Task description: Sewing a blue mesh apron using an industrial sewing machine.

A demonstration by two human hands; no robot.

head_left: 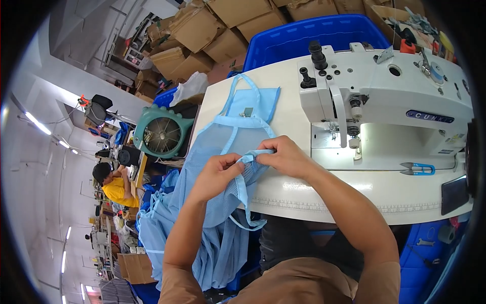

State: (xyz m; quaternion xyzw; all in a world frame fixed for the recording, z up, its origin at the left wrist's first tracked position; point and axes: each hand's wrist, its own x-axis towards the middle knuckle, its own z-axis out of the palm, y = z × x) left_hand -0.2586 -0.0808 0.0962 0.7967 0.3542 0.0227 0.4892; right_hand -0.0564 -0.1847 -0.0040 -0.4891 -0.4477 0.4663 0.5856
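Note:
A light-blue mesh bag [197, 152] with fabric binding and strap loops lies over the left part of the sewing table. My left hand [216, 176] is closed, pinching the bag's light-blue bound edge. Close beside it, my right hand [284, 156] also grips that edge, its thumb and fingers pressed together. Between both hands the binding is bunched, with mesh showing just below. A strap loop hangs at the table's front edge. Farther back, a light-blue fabric panel [268, 99] lies with the bag's top. To the right stands a white sewing machine [385, 96], apart from my hands.
Blue-handled thread snips [419, 168] and a dark phone-like device [454, 195] lie on the table's right. More blue mesh [217, 258] hangs at my left. Beyond are a green fan [162, 133], a blue bin [319, 30], cardboard boxes [197, 30] and a seated person in yellow [120, 190].

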